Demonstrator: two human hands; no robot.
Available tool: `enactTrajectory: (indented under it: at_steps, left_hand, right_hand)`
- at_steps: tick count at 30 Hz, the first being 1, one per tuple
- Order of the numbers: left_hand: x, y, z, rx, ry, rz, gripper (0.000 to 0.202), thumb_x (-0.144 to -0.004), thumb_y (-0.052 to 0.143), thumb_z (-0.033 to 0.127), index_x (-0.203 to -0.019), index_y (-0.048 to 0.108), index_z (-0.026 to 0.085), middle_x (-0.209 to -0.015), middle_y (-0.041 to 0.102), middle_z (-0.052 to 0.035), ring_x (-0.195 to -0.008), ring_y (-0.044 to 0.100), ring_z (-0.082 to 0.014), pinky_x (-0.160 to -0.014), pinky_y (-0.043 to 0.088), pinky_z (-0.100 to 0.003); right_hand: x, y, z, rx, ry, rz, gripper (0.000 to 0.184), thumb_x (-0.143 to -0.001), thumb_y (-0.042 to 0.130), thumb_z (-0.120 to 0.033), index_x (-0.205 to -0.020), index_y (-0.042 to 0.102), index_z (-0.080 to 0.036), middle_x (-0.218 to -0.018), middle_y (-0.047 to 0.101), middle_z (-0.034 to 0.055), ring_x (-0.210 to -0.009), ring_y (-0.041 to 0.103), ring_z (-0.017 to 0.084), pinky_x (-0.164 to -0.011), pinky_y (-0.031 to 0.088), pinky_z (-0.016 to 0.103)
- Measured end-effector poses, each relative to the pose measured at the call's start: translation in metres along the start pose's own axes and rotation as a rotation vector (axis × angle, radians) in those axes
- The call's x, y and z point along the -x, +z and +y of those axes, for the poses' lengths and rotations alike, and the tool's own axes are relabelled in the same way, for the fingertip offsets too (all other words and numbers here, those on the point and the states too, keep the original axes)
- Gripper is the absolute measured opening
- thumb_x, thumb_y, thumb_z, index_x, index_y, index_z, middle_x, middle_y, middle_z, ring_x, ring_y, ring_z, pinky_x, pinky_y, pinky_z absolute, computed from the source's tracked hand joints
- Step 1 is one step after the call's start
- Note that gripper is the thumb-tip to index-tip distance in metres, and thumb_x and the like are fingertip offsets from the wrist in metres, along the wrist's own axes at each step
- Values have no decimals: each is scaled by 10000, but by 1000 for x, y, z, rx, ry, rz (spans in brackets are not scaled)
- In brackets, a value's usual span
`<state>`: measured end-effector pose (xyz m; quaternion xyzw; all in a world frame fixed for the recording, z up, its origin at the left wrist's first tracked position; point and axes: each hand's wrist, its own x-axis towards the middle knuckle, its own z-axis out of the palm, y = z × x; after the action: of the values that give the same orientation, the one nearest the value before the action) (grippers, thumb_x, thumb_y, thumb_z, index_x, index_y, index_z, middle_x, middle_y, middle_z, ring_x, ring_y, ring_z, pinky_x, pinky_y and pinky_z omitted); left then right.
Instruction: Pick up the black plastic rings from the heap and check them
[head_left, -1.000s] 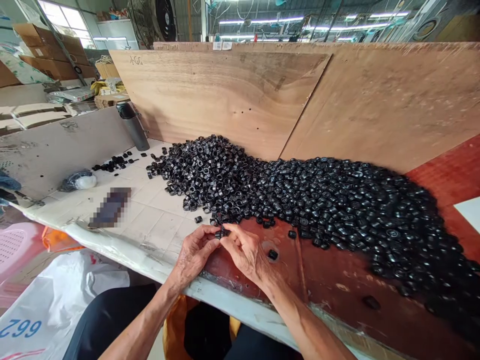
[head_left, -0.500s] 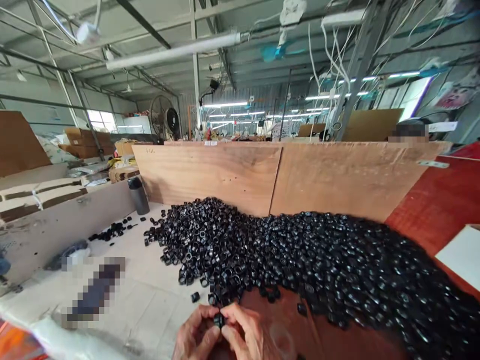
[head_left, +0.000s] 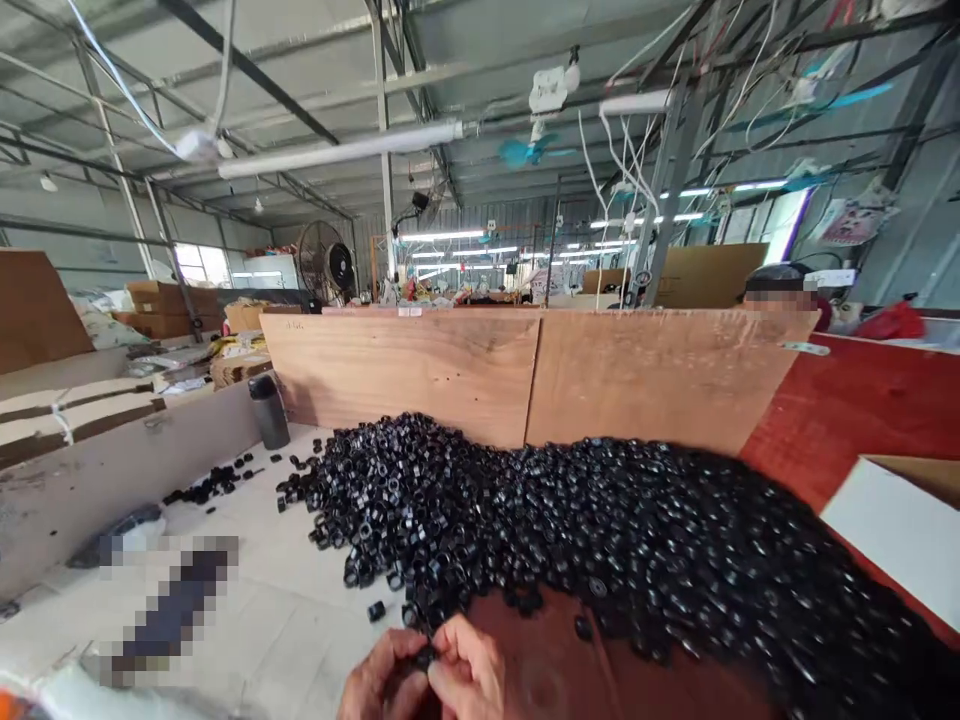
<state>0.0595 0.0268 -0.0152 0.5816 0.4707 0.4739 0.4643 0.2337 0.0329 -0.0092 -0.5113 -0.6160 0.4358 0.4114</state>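
At the bottom middle of the head view, my left hand (head_left: pixel 384 678) and my right hand (head_left: pixel 469 668) meet, fingertips pinched together. Between them is a small black plastic ring-like part (head_left: pixel 425 657), mostly covered by the fingers. Just beyond the hands rises a heap of black ring-shaped parts (head_left: pixel 390 500). It runs on to the right into a wide heap of shiny black pieces (head_left: pixel 660 540), whose exact kind I cannot make out. One loose black ring (head_left: pixel 376 611) lies on the pale surface left of the heap, near my left hand.
Behind the heaps stands a plywood board (head_left: pixel 405 370). A dark cylindrical bottle (head_left: pixel 268 412) is at the back left corner, near a small cluster of black bits (head_left: pixel 206 487). On the right are a red panel (head_left: pixel 862 410) and a white box (head_left: pixel 892 530). A person's cap (head_left: pixel 776 275) shows beyond the board.
The view has tilted up and turned slightly right. Both hands stay together on the small black part, which is now more hidden by the fingers.
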Motion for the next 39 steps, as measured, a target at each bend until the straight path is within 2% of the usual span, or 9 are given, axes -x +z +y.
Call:
enactTrajectory:
  at_steps: [3,7,10,13,19,22,29,33,39]
  left_hand:
    - [11,-1,27,-173,54,4,324,-861,710,542,-991,764,251,-983,807,-60,-948,740,-277,-907,585,-378]
    - [10,5,39,-287,-36,-164,209,-837,681,381,-887,731,184,-680,693,-4,-617,606,-175,-578,441,-256]
    - [8,11,37,-421,-81,-192,290,-857,652,403,-661,650,189,-586,603,10,-571,514,-148,-564,357,-254]
    - [6,14,31,-480,-107,-47,427,-893,616,488,-580,524,213,-521,496,36,-534,449,-137,-556,317,-264]
    - [1,13,13,-655,-50,290,187,-816,763,351,-858,641,215,-706,628,15,-616,583,-187,-622,418,-293]
    - [0,14,7,-708,69,251,253,-849,751,281,-1092,710,227,-913,714,-40,-731,674,-224,-677,478,-315]
    - [1,15,10,-796,52,174,111,-885,690,259,-992,697,231,-989,726,-38,-773,696,-218,-705,501,-321]
    - [-1,15,14,-787,-27,199,85,-857,665,276,-915,635,221,-869,687,-5,-662,635,-173,-667,471,-306]
    - [3,14,22,-593,-38,52,116,-816,629,267,-923,631,224,-637,604,52,-573,595,-158,-604,450,-274]
  right_hand:
    - [16,-15,-30,-113,116,-86,82,-860,583,-276,-826,619,-211,-510,528,-72,-459,527,124,-502,392,219]
    - [12,-40,-41,61,250,-289,249,-874,647,-298,-650,600,-201,-517,560,-51,-416,458,99,-450,296,230]
    - [5,-52,-31,302,188,-63,245,-821,711,-229,-606,596,-203,-547,575,-38,-499,506,120,-485,268,236]
    - [2,-54,-22,397,134,56,146,-796,698,-148,-685,624,-207,-624,619,-27,-584,550,142,-526,293,239]
    - [1,-31,-6,485,-80,84,164,-829,708,-94,-937,661,-209,-865,700,27,-782,656,193,-708,473,287]
    - [-2,-20,0,541,-121,84,221,-861,735,-123,-1062,670,-190,-998,713,83,-887,673,229,-787,505,324]
    - [-6,-46,-9,521,18,110,113,-845,683,-114,-914,660,-200,-818,694,22,-731,653,193,-685,466,290]
    - [-6,-64,-8,542,8,281,163,-821,605,-70,-905,641,-205,-862,698,29,-774,659,192,-709,472,285]
    - [-8,-51,-2,612,-137,167,263,-804,596,-39,-991,668,-210,-1041,679,71,-844,650,202,-776,499,302]
